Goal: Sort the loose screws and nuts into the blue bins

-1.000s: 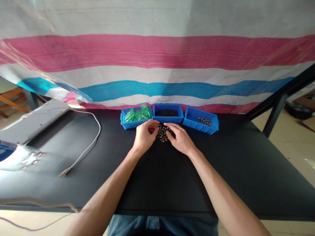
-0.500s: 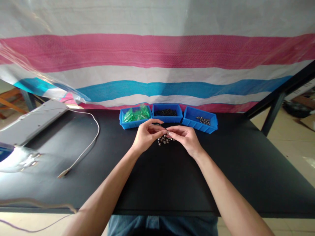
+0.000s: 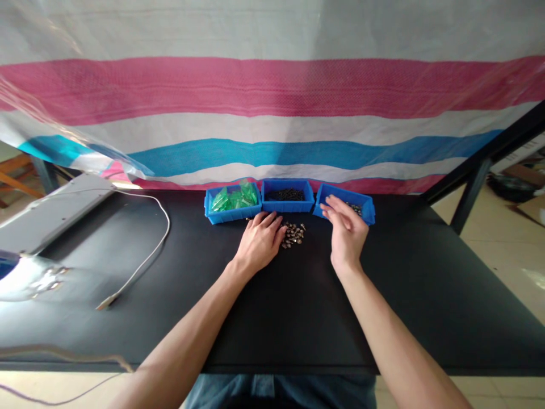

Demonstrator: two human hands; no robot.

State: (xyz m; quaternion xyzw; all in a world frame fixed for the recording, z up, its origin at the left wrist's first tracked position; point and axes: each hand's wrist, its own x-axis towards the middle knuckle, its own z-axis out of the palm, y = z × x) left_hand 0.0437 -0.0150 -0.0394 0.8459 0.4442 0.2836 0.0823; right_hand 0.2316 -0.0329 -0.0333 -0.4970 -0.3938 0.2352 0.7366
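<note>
A pile of small metal screw-like pieces (image 3: 293, 234) lies on the black tabletop. Palm down at the pile's left side, my left hand (image 3: 260, 241) has its fingers spread, the thumb side touching the nearest pieces. What is under that palm is hidden. My right hand (image 3: 348, 236) is raised at the front of the right blue bin (image 3: 369, 215), fingers stretched out and apart, with nothing visible in them. This hand partly covers the bin, where some small metal pieces (image 3: 356, 209) show.
The middle blue bin (image 3: 288, 207) holds dark screws; the left blue bin (image 3: 232, 216) holds green plastic pieces. A white cable (image 3: 149, 262), a grey metal panel (image 3: 63, 213) and a clear plastic bag (image 3: 25, 278) lie at left. A striped sheet (image 3: 272, 85) hangs behind.
My hands have parted from above the pile. The right one moved right to the right bin and its fingers opened; the left turned palm down onto the table.
</note>
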